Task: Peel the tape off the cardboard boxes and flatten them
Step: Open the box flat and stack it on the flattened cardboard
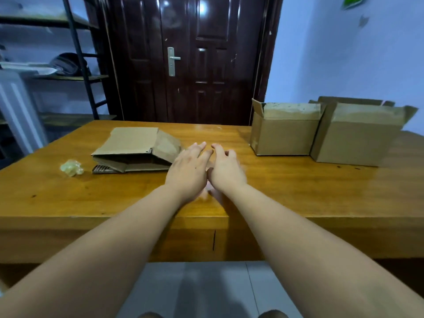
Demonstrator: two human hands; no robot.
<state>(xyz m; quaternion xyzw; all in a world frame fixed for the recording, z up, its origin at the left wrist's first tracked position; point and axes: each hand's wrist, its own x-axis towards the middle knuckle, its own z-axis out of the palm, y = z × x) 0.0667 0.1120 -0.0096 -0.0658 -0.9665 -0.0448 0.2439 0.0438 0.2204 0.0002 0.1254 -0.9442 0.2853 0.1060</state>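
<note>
A flattened cardboard box (135,149) lies on the wooden table (298,191), left of centre. Two upright cardboard boxes stand at the right with their top flaps open: a smaller one (284,131) and a larger one (358,136) beside it. A crumpled ball of clear tape (72,167) sits left of the flattened box. My left hand (189,167) and my right hand (226,167) hover side by side over the table's middle, fingers extended and relaxed, holding nothing. The left hand's fingers lie just right of the flattened box.
A dark wooden door (195,58) stands behind the table. A metal shelf unit (80,53) with items stands at the far left. A blue wall (344,53) runs along the right. The table's front edge (137,218) is near me, with grey floor tiles below.
</note>
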